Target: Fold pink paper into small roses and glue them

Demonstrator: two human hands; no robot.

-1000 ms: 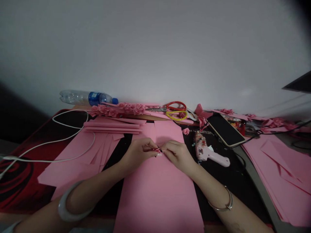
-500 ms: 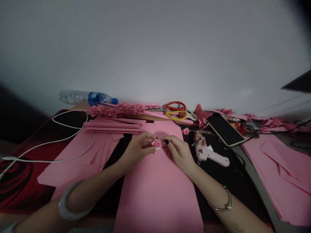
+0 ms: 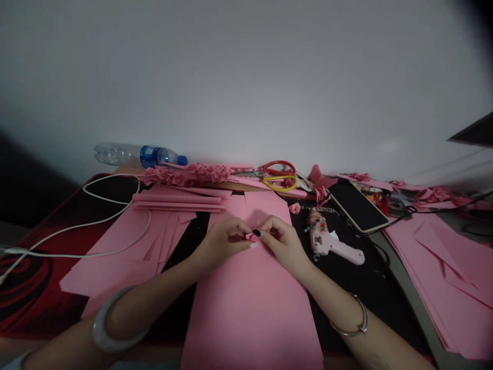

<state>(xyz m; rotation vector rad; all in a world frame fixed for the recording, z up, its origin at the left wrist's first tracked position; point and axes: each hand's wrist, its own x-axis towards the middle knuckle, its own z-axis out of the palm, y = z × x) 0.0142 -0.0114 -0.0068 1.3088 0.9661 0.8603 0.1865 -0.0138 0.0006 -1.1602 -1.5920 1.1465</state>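
Observation:
A small pink paper flower is pinched between both hands, above a long pink paper sheet. My left hand grips its left side with thumb and fingers. From the right, my right hand closes thumb and fingertips on the flower, and a dark-nailed thumb covers part of it. Another small pink paper flower lies just beyond my right hand. To the right of that hand rests a pale pink glue gun on the black mat.
Scissors with red and yellow handles, a row of paper flowers and a plastic bottle lie along the wall. Rolled paper tubes and a white cable are at left. A phone and paper sheets are at right.
My right thumb and fingers have moved left onto the flower and closed on it. The flower has turned and now shows less between the fingertips.

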